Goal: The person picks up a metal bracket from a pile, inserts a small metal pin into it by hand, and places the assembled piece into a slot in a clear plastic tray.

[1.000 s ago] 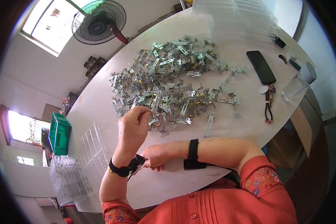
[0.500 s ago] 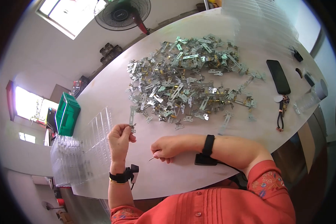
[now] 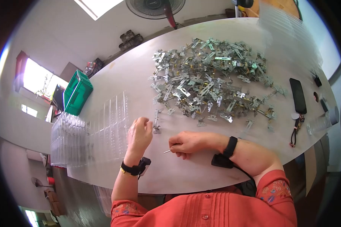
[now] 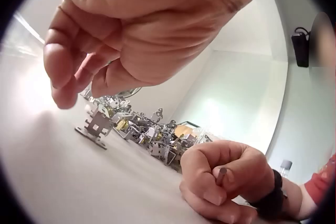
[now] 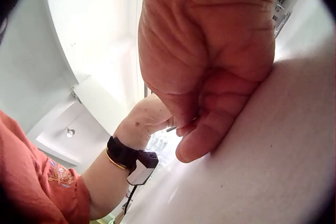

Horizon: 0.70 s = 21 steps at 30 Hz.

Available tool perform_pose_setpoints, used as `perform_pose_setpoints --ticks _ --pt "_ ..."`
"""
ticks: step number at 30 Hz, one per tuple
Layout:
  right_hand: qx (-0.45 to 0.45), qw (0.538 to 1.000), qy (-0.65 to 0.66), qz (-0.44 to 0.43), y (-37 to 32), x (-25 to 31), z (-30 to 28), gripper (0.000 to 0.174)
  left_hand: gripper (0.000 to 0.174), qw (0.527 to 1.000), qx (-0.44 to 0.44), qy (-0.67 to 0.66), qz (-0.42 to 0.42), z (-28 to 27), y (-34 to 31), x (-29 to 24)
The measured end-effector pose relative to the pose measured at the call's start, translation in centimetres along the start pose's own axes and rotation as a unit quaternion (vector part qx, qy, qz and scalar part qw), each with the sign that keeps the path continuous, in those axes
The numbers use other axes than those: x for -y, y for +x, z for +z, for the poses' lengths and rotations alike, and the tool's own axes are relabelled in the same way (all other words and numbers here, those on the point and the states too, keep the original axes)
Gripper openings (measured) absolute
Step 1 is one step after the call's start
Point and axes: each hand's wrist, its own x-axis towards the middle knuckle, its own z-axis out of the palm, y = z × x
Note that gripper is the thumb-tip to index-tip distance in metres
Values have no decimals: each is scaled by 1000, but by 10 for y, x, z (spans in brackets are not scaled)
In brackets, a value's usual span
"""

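My left hand (image 3: 140, 136) is empty beside a single metal bracket (image 3: 156, 123) lying on the table. In the left wrist view the loosely bent fingers of the left hand (image 4: 136, 29) hang above and behind that bracket (image 4: 97, 127), apart from it. My right hand (image 3: 187, 143) rests low over the table and grips a thin metal rod (image 3: 167, 151), whose tip points left. From the left wrist the rod's end (image 4: 221, 175) shows between thumb and fingers. A large pile of metal brackets (image 3: 206, 89) spreads beyond both hands.
Clear plastic trays (image 3: 70, 140) are stacked at the left, by an open one (image 3: 110, 125) and a green crate (image 3: 77, 92). More clear trays (image 3: 288, 41) stand at the back right. A phone (image 3: 298, 95), keys (image 3: 295, 130) and a bottle (image 3: 324, 120) lie right.
The left hand has let go of the metal bracket it held, which now lies on the table. The head view has shifted left. The right hand still holds the rod.
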Motion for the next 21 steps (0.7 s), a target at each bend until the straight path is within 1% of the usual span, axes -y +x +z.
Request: perform_pose_setpoints --ticks 1,3,4,6,7,9,10,12,13,15,16,17,18,19,20,21 --pt "-5 1000 4 0 0 -1 0 25 33 1000 -5 -1 -7 3 3 -5" --pt "3 1000 -1 1 3 -5 -1 25 33 1000 -5 -25 8 10 11 -16" --pt "4 1000 -2 0 4 -6 -2 25 33 1000 -13 -26 -1 15 15 -18" --pt "10 1000 -10 5 4 -4 -2 25 31 1000 20 8 11 27 25 -12" --pt "5 1000 -8 10 4 -2 -2 25 31 1000 10 10 -2 33 30 -7" --pt "16 1000 -11 15 3 1 -1 24 28 999 21 31 15 43 37 0" --pt "9 1000 -2 19 2 2 -1 24 28 999 14 31 6 44 37 -1" --pt "0 999 6 38 -1 7 -1 24 26 999 -15 -38 25 45 37 -2" --pt "9 999 0 40 -2 9 -1 24 26 999 -21 -38 16 43 35 -5" --pt "8 998 6 61 -2 11 -2 23 22 979 -70 -184 53 40 30 -9" --pt "17 998 2 63 -1 11 -2 23 22 967 -58 -238 63 40 28 -9" --pt "11 998 2 59 -1 10 -2 23 22 967 -64 -239 54 38 25 -9" --pt "4 999 2 54 -1 10 -2 23 22 932 16 -363 5 34 21 -12" --pt "12 998 -4 57 -1 13 -2 23 23 872 94 -479 -42 32 18 -14" --pt "7 998 -9 63 -2 17 -2 22 25 856 136 -497 -51 31 16 -12" --pt "2 998 -15 68 -2 20 -2 21 25 855 127 -501 -54 34 15 -8"
